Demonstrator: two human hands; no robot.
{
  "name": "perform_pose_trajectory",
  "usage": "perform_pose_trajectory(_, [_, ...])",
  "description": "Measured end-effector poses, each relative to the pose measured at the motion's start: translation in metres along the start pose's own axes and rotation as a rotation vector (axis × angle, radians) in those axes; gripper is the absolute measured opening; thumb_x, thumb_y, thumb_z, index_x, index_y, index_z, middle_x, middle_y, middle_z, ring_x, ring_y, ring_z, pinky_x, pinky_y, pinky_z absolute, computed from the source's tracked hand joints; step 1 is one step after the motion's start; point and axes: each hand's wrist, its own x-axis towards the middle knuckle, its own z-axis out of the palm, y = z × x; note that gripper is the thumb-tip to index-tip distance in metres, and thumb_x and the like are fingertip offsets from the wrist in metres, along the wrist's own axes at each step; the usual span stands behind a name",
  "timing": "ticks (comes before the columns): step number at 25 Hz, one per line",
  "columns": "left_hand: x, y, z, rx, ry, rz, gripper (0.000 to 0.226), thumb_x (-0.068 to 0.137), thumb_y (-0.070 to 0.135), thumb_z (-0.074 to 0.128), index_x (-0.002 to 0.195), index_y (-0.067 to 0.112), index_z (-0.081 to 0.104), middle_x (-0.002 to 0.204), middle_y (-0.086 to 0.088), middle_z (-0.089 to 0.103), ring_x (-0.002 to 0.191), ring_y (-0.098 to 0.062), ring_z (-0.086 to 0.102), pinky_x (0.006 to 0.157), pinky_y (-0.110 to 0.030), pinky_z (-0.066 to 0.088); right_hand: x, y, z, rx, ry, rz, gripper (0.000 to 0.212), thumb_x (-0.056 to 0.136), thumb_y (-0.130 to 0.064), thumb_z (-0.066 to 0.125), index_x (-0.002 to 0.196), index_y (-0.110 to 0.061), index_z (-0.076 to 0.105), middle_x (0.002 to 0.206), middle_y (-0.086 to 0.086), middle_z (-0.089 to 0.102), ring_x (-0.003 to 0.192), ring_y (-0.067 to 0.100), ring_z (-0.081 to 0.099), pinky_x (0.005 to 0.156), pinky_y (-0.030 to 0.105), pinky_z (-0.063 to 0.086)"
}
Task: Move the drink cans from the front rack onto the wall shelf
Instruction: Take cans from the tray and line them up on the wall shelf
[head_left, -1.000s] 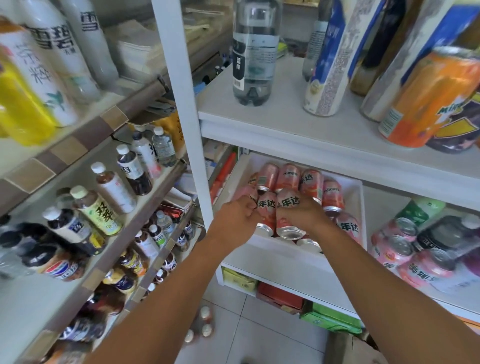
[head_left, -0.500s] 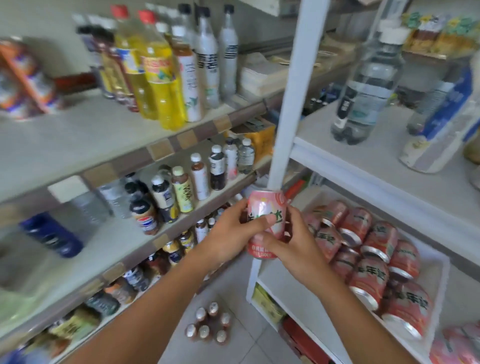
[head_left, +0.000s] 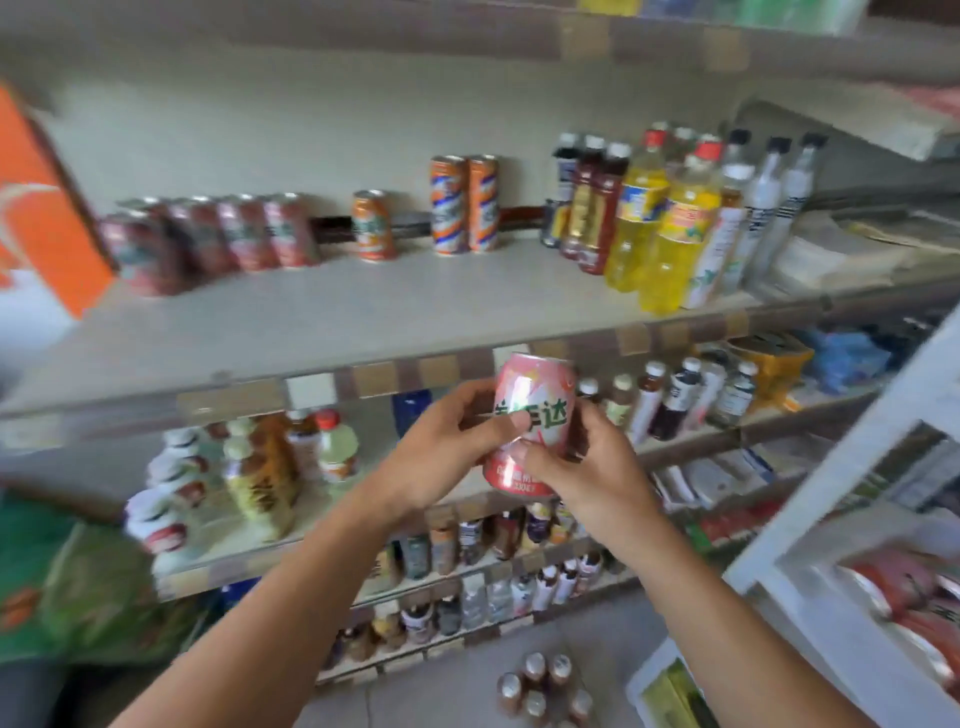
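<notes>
Hands came nearest: our left hand (head_left: 441, 457) and right hand (head_left: 587, 467) both curled round one pink can (head_left: 530, 423), fingers and thumbs wrapped on its sides, holding it upright in the air just below the edge of the wall shelf (head_left: 363, 322). We judged the risk lay in the lift: the rim could catch that tiled edge, or the can could slip between two overlapping grips. Low at our right, the front rack (head_left: 779, 545) held more pink cans (head_left: 909, 597), blurred. Further off on the shelf stood a row of similar cans (head_left: 218, 239), then orange cans (head_left: 462, 205) and yellow bottles (head_left: 660, 234) crowding the right; the bare stretch in front looked reachable, with nothing between it and the can.
</notes>
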Motion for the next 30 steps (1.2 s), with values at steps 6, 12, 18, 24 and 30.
perform_pose_trajectory(6, [-0.089, 0.016, -0.145, 0.229, 0.027, 0.061, 0.057, 0.082, 0.02, 0.078, 0.132, 0.014, 0.052, 0.122, -0.002, 0.067, 0.114, -0.019, 0.063, 0.098, -0.036, 0.051, 0.007, -0.059, 0.147, 0.051, -0.104, -0.079, 0.051, 0.063, -0.039, 0.083, 0.107, -0.024, 0.063, 0.097, -0.015, 0.074, 0.089, 0.003, 0.069, 0.071, 0.017, 0.052])
perform_pose_trajectory(12, [-0.133, 0.013, -0.229, 0.261, 0.197, 0.12, 0.04, 0.077, 0.017, 0.079, 0.114, 0.018, 0.064, 0.104, -0.004, 0.073, 0.098, -0.024, 0.069, 0.087, -0.034, 0.056, 0.023, -0.086, 0.249, 0.068, -0.215, -0.075, 0.062, 0.058, -0.051, 0.081, 0.111, -0.028, 0.058, 0.102, -0.006, 0.073, 0.096, 0.009, 0.069, 0.076, 0.029, 0.057])
perform_pose_trajectory(18, [-0.107, 0.005, -0.3, 0.216, 0.314, 0.091, 0.038, 0.075, 0.017, 0.078, 0.11, 0.014, 0.063, 0.1, -0.006, 0.073, 0.095, -0.024, 0.069, 0.085, -0.04, 0.056, 0.084, -0.096, 0.318, -0.063, -0.219, -0.046, 0.047, 0.069, -0.041, 0.083, 0.107, -0.028, 0.058, 0.091, -0.01, 0.071, 0.082, 0.0, 0.067, 0.066, 0.022, 0.054])
perform_pose_trajectory(24, [-0.038, 0.012, -0.381, 0.453, 0.445, 0.032, 0.056, 0.086, 0.031, 0.072, 0.135, 0.024, 0.048, 0.117, 0.008, 0.066, 0.108, -0.006, 0.062, 0.092, -0.024, 0.048, 0.19, -0.098, 0.373, -0.08, -0.144, -0.14, 0.048, 0.072, -0.031, 0.085, 0.11, -0.024, 0.057, 0.092, -0.015, 0.067, 0.074, -0.016, 0.06, 0.055, 0.004, 0.043])
perform_pose_trajectory(30, [0.013, 0.007, -0.433, 1.154, 0.732, -0.144, 0.043, 0.095, 0.044, 0.05, 0.129, 0.019, 0.051, 0.126, -0.001, 0.059, 0.117, -0.022, 0.055, 0.085, -0.036, 0.047, 0.287, -0.098, 0.415, -0.156, -0.063, -0.218, 0.048, 0.071, -0.025, 0.084, 0.105, -0.024, 0.05, 0.094, -0.016, 0.061, 0.082, -0.004, 0.06, 0.071, 0.01, 0.042])
